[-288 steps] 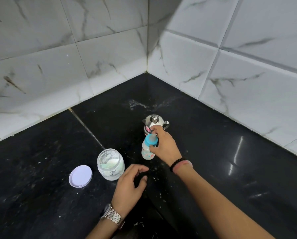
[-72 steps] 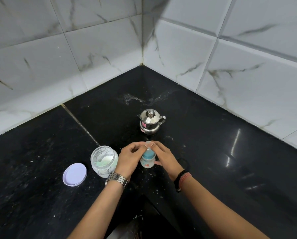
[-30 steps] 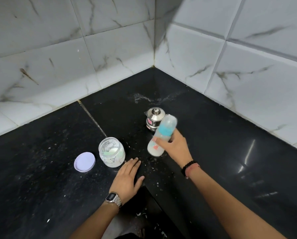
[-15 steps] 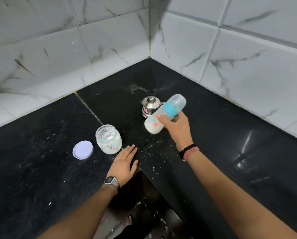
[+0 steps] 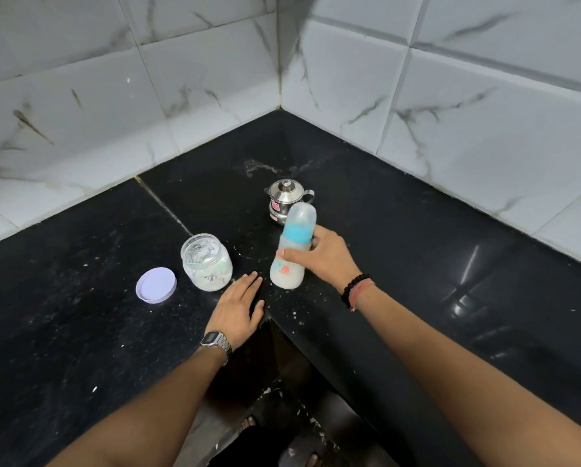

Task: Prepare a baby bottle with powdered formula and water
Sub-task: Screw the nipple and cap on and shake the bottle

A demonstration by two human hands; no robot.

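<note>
Over counter, right hand point(image 5: 323, 256) gripping baby bottle point(image 5: 292, 249), now nearly upright, left hand point(image 5: 240, 306) still flat.

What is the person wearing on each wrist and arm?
The left hand has a silver metal wristwatch with a rectangular dark face. The right hand has a black bead bracelet beside a reddish thread band. Both forearms are bare, without sleeves.
</note>
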